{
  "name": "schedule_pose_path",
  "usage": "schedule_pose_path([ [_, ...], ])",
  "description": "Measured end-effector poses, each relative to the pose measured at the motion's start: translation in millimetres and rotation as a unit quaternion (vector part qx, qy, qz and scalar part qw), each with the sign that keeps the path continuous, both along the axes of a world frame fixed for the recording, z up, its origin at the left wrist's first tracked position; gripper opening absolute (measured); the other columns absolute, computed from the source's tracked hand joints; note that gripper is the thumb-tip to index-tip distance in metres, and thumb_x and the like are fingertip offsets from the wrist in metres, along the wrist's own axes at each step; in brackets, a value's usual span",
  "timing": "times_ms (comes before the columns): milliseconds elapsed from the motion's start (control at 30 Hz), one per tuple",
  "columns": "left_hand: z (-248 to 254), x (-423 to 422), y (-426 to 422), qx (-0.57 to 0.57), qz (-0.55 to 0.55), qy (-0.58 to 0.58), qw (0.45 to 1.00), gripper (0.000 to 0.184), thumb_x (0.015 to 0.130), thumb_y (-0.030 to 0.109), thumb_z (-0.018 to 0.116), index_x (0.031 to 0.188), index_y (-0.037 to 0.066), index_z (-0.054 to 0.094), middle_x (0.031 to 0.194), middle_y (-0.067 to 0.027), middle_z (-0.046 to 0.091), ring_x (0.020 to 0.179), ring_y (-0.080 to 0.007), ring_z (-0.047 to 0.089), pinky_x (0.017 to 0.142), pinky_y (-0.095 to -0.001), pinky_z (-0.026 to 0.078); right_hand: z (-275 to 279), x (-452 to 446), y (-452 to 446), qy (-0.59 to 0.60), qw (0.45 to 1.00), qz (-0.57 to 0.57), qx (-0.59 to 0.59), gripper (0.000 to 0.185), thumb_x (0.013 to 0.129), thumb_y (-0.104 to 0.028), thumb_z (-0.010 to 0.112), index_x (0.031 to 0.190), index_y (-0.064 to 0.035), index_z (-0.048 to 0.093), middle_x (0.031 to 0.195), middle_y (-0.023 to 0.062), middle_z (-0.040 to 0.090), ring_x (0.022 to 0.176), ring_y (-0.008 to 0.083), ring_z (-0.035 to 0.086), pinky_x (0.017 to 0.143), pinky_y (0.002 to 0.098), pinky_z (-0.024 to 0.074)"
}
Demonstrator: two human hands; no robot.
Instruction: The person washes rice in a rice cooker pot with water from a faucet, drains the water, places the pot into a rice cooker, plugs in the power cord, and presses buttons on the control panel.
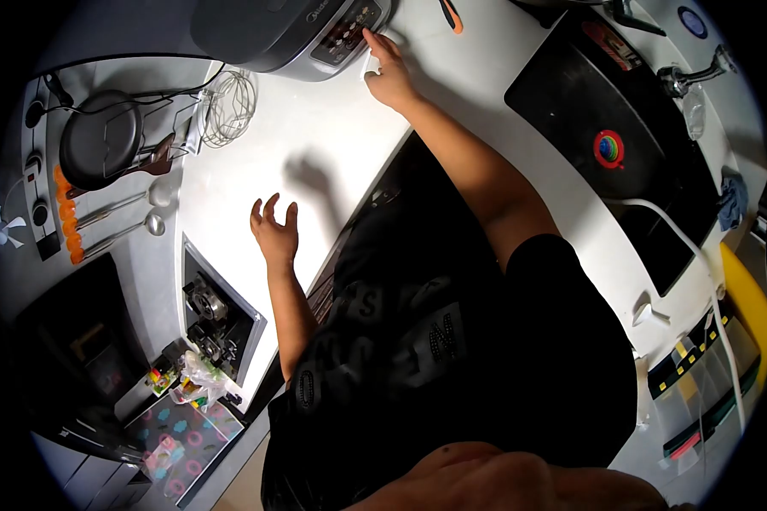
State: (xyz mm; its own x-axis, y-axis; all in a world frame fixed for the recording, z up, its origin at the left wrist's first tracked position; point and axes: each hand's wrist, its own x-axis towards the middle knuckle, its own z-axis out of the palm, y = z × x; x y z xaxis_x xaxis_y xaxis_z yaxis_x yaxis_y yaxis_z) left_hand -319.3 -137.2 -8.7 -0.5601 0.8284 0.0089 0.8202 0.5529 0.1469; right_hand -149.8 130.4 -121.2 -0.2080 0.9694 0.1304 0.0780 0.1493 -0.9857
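A dark grey multi-button rice cooker (268, 38) stands at the top of the view, with a lit control panel (346, 36) on its front. My right hand (390, 75) is at that panel, index finger stretched out at its right edge. Whether the fingertip presses or only hovers I cannot tell. Nothing is held in this hand. My left hand (276, 232) hangs over the white counter (230, 183), fingers spread and loosely bent, holding nothing. Its shadow falls on the counter beside it.
A wire whisk-like coil (228, 109) lies left of the cooker. A black pan (102, 140) and ladles (155, 223) hang on the left wall. A gas hob (213, 311) is lower left. On the right is a black sink (562, 102) with a tap (694, 77); an orange-handled tool (452, 17) lies nearby.
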Motion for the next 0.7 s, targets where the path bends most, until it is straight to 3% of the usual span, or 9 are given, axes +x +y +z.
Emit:
schedule_pose_path([
  [200, -3, 3, -4, -0.014, 0.015, -0.009, 1.000, 0.040, 0.076, 0.030, 0.067, 0.110, 0.011, 0.059, 0.126, -0.0204, 0.042, 0.118, -0.0366, 0.038, 0.096, -0.0446, 0.036, -10, 5, -1, 0.054, 0.998, -0.029, -0.014, 0.069, 0.067, 0.004, 0.054, 0.132, -0.0099, 0.035, 0.126, 0.0126, 0.040, 0.104, 0.0237, 0.050, 0.088, 0.0321, 0.0420],
  [500, -2, 1, 1, -0.013, 0.008, -0.007, 1.000, 0.040, 0.077, 0.030, 0.067, 0.111, 0.011, 0.059, 0.126, -0.0204, 0.042, 0.118, -0.0367, 0.039, 0.096, -0.0447, 0.036, -6, 9, 7, 0.014, 0.998, -0.050, 0.017, 0.068, 0.067, 0.002, 0.055, 0.132, -0.0076, 0.034, 0.122, 0.0130, 0.042, 0.100, 0.0228, 0.052, 0.087, 0.0327, 0.0425],
  [600, -1, 0, 2, -0.016, 0.011, -0.006, 1.000, 0.040, 0.077, 0.030, 0.067, 0.110, 0.011, 0.059, 0.126, -0.0205, 0.042, 0.118, -0.0366, 0.038, 0.096, -0.0446, 0.036, 2, 9, 12, -0.018, 0.997, -0.059, 0.044, 0.070, 0.069, 0.004, 0.053, 0.134, -0.0128, 0.033, 0.124, 0.0101, 0.040, 0.102, 0.0172, 0.052, 0.070, 0.0250, 0.0455],
  [700, -1, -2, 0, -0.018, 0.018, -0.009, 1.000, 0.040, 0.077, 0.031, 0.067, 0.110, 0.011, 0.059, 0.126, -0.0206, 0.042, 0.118, -0.0366, 0.038, 0.096, -0.0446, 0.036, 5, 7, 16, -0.035, 0.996, -0.063, 0.050, 0.071, 0.069, 0.003, 0.055, 0.135, -0.0133, 0.032, 0.124, 0.0101, 0.040, 0.104, 0.0177, 0.051, 0.071, 0.0254, 0.0462],
])
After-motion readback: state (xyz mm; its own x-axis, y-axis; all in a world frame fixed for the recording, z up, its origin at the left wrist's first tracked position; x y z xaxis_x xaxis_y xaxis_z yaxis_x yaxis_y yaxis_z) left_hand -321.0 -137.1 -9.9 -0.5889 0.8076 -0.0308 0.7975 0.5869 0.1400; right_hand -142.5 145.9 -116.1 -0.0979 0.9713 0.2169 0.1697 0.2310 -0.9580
